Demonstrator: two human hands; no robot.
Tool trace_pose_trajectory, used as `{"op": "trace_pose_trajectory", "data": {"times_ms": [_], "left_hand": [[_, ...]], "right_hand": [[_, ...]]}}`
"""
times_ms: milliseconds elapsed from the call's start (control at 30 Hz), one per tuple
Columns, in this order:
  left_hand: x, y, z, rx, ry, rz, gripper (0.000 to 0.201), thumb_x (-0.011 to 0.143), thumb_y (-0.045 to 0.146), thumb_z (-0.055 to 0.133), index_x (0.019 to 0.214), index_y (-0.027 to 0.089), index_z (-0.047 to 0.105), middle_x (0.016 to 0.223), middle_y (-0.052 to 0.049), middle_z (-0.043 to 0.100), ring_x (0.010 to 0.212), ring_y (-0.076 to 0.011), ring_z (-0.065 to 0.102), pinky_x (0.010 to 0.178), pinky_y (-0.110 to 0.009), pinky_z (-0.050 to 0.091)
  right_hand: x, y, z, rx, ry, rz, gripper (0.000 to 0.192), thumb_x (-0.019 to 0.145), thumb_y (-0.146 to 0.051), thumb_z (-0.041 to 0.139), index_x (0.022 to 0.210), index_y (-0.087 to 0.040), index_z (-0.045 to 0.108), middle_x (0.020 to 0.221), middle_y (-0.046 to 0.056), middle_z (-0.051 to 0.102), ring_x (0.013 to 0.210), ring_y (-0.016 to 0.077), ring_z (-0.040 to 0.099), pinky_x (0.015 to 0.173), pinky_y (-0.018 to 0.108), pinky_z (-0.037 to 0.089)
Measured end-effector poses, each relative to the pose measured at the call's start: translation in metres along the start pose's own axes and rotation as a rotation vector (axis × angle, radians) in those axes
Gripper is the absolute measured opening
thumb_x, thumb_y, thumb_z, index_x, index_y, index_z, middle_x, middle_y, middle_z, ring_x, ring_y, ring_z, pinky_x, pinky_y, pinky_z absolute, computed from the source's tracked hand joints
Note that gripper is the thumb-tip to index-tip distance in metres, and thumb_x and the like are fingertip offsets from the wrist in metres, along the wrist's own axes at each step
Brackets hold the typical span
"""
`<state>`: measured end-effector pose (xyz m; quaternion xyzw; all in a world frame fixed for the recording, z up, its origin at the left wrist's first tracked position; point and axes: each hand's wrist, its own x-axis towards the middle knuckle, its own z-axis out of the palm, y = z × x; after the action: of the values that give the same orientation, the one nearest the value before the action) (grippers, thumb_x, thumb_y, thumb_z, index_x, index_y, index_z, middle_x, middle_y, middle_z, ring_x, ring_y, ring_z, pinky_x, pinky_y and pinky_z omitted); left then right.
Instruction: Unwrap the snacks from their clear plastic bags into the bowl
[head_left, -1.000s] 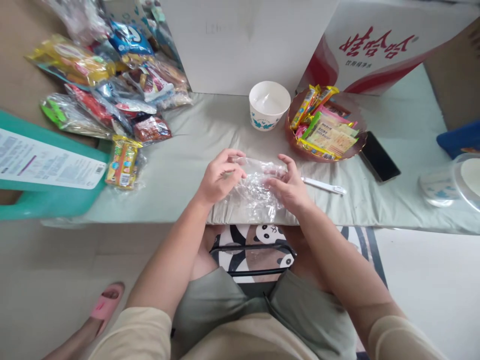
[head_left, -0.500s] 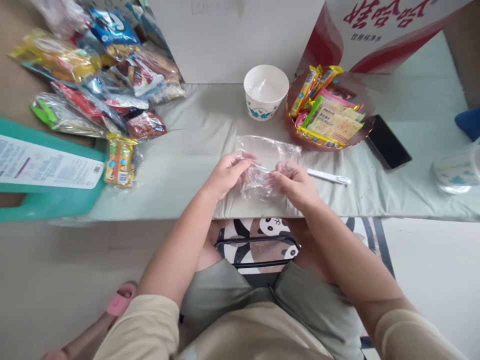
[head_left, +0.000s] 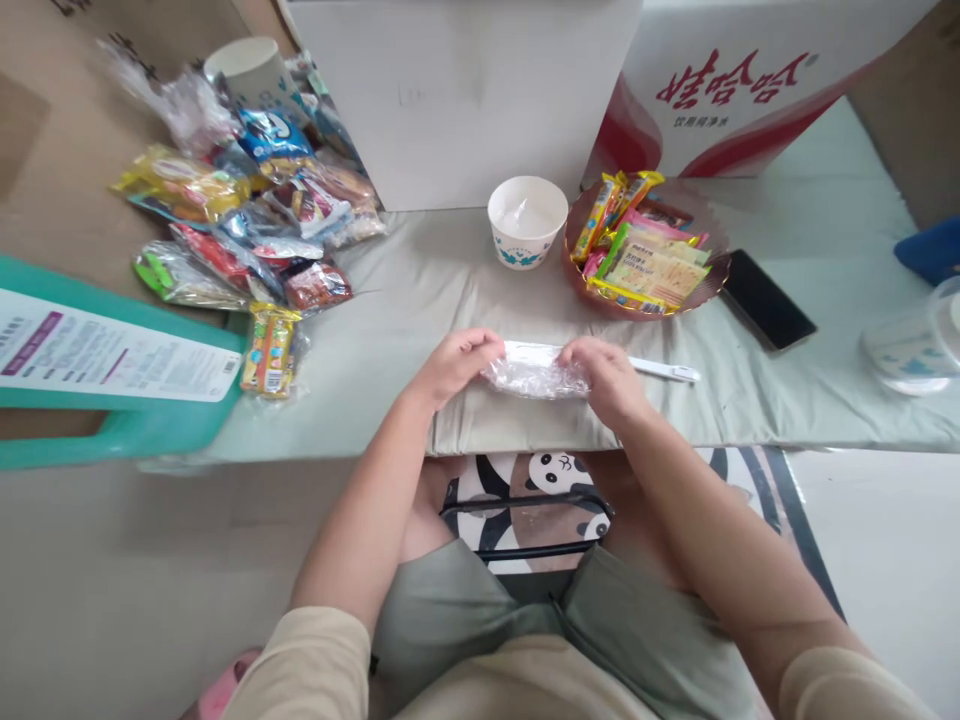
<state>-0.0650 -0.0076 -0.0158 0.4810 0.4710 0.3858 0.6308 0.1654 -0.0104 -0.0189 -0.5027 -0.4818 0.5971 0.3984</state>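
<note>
Head view looks down on both hands closed over a clear plastic bag (head_left: 535,377) that is gathered into a narrow, crinkled strip. The left hand (head_left: 456,362) curls its fingers down over the strip's left end; the right hand (head_left: 609,375) does the same at the right end, so each hand is clenched on the film with only the middle stretch showing between them. The strip's long axis runs left to right, parallel to the near edge of the table, and it lies on the pale grey-green cloth (head_left: 390,330) just in from that edge. The film is thin, glossy and wrinkled, with whitish highlights.

Just behind the right hand a slim white pen-shaped stick (head_left: 664,371) lies on the cloth, also running left to right. Farther back stands a white paper bowl (head_left: 527,221) with blue printed leaves, and just beside it, to the right, a round reddish-brown plate (head_left: 716,255) holds flat snack bars in yellow, green and pink wrappers. A black phone (head_left: 768,314) lies flat to the right of the plate. On the left, shiny snack packets (head_left: 247,230) are heaped beside a teal plastic stool (head_left: 120,425).
</note>
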Motion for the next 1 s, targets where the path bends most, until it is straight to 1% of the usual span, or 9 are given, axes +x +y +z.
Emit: {"op": "trace_pose_trajectory", "data": {"times_ms": [100,200,300,367,500,633,800,867,1000], "left_hand": [[0.002,-0.007,0.008,0.266,0.368,0.187,0.025,0.071,0.012,0.068,0.095,0.021,0.064,0.097,-0.002,0.068,0.075,-0.0107,0.063,0.065,-0.022,0.051],[-0.001,-0.007,0.024,0.470,0.686,0.487,0.016,0.077,0.011,0.065,0.088,0.021,0.060,0.085,-0.001,0.065,0.075,-0.0116,0.062,0.071,-0.025,0.052],[-0.005,-0.004,0.042,0.627,0.602,0.694,0.009,0.085,0.015,0.060,0.079,0.022,0.057,0.074,0.001,0.062,0.070,-0.0126,0.060,0.072,-0.028,0.052],[-0.004,-0.004,0.051,0.650,0.554,0.696,0.002,0.086,0.020,0.062,0.086,0.022,0.061,0.086,-0.003,0.067,0.084,-0.0158,0.064,0.080,-0.031,0.054],[0.005,-0.007,0.057,0.315,0.315,0.431,0.048,0.082,0.044,0.074,0.123,0.023,0.060,0.132,-0.012,0.065,0.122,-0.0249,0.062,0.097,-0.037,0.053],[0.014,-0.010,0.065,-0.042,-0.001,0.221,0.054,0.078,0.054,0.078,0.119,0.020,0.067,0.116,-0.011,0.073,0.104,-0.0230,0.069,0.089,-0.033,0.055],[0.019,-0.013,0.072,-0.053,0.163,0.223,0.030,0.080,0.046,0.075,0.093,0.019,0.074,0.095,-0.005,0.074,0.090,-0.0176,0.067,0.084,-0.029,0.052],[0.017,-0.009,0.064,0.048,0.237,0.246,0.024,0.077,0.041,0.075,0.088,0.020,0.073,0.094,-0.004,0.072,0.088,-0.0175,0.066,0.082,-0.029,0.052],[0.025,0.024,0.033,0.380,0.642,0.271,0.014,0.073,0.023,0.071,0.085,0.023,0.064,0.080,0.001,0.065,0.075,-0.0151,0.060,0.075,-0.029,0.051]], "right_hand": [[0.001,0.003,0.006,0.003,0.131,-0.032,0.050,0.065,-0.034,0.077,0.107,-0.026,0.050,0.074,-0.006,0.058,0.060,0.0119,0.051,0.055,0.025,0.039],[0.000,0.003,0.013,-0.024,0.246,-0.085,0.033,0.069,-0.034,0.072,0.094,-0.024,0.052,0.074,-0.005,0.056,0.062,0.0106,0.049,0.058,0.025,0.038],[-0.003,0.001,0.020,-0.099,0.250,-0.100,0.021,0.074,-0.033,0.066,0.076,-0.022,0.049,0.069,-0.004,0.051,0.059,0.0097,0.042,0.056,0.025,0.034],[-0.006,0.000,0.024,-0.031,0.256,-0.137,0.020,0.075,-0.031,0.064,0.076,-0.022,0.047,0.075,-0.003,0.056,0.062,0.0100,0.043,0.058,0.025,0.035],[-0.010,0.001,0.028,0.327,0.132,-0.182,0.026,0.075,-0.031,0.065,0.077,-0.024,0.041,0.078,-0.004,0.056,0.066,0.0111,0.047,0.064,0.025,0.040],[-0.012,0.000,0.025,0.479,0.003,-0.108,0.028,0.075,-0.036,0.066,0.079,-0.025,0.041,0.070,-0.005,0.048,0.065,0.0130,0.048,0.064,0.027,0.043],[-0.005,0.003,0.009,-0.043,0.238,-0.286,0.026,0.075,-0.034,0.069,0.095,-0.025,0.056,0.101,0.004,0.064,0.091,0.0194,0.059,0.077,0.032,0.049],[-0.001,0.005,0.003,-0.196,0.211,-0.290,0.028,0.075,-0.033,0.066,0.100,-0.024,0.059,0.107,0.007,0.066,0.096,0.0215,0.061,0.082,0.035,0.049],[0.003,0.005,-0.001,-0.322,0.136,-0.234,0.022,0.081,-0.032,0.055,0.100,-0.022,0.060,0.103,0.008,0.069,0.083,0.0206,0.060,0.086,0.039,0.048]]}}
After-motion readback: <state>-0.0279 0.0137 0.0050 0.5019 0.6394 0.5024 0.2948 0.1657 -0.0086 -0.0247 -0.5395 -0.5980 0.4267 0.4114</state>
